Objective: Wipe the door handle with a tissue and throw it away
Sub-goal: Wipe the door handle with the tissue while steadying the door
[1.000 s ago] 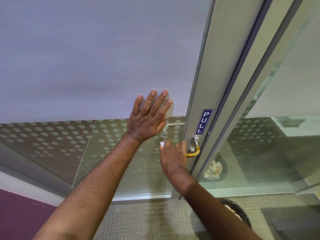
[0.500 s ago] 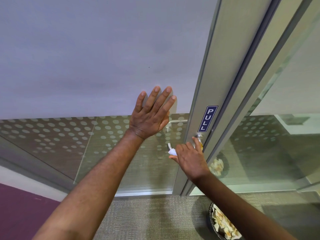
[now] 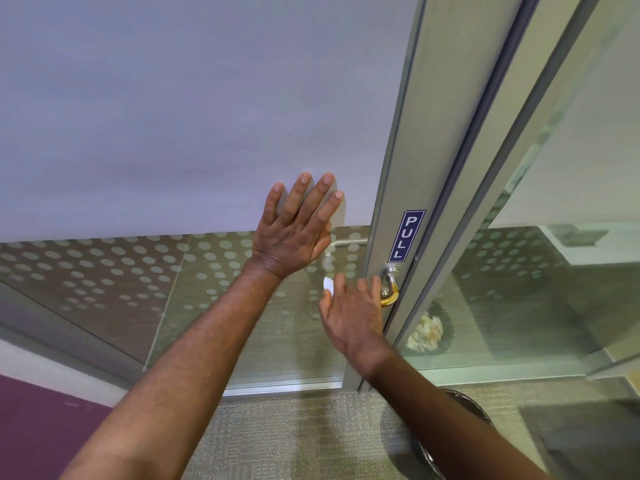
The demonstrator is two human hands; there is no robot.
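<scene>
The metal door handle (image 3: 390, 287) sticks out of the door's grey frame just under a blue PULL sign (image 3: 406, 235). My right hand (image 3: 349, 313) lies over the handle's lever and presses a white tissue (image 3: 328, 284) on it; only a corner of the tissue shows past my fingers. My left hand (image 3: 298, 227) rests flat on the frosted glass door (image 3: 173, 116), fingers spread, holding nothing. A dark waste bin (image 3: 460, 407) stands on the floor under my right forearm, mostly hidden.
The door's lower glass has a dotted pattern (image 3: 104, 265). To the right is a fixed glass panel (image 3: 536, 289) that reflects the bin with crumpled paper. Carpet (image 3: 294, 434) covers the floor; a purple surface (image 3: 38, 427) is at the lower left.
My right hand with the tissue slid right toward the handle's base, then back left along the lever. My left hand stayed flat on the glass.
</scene>
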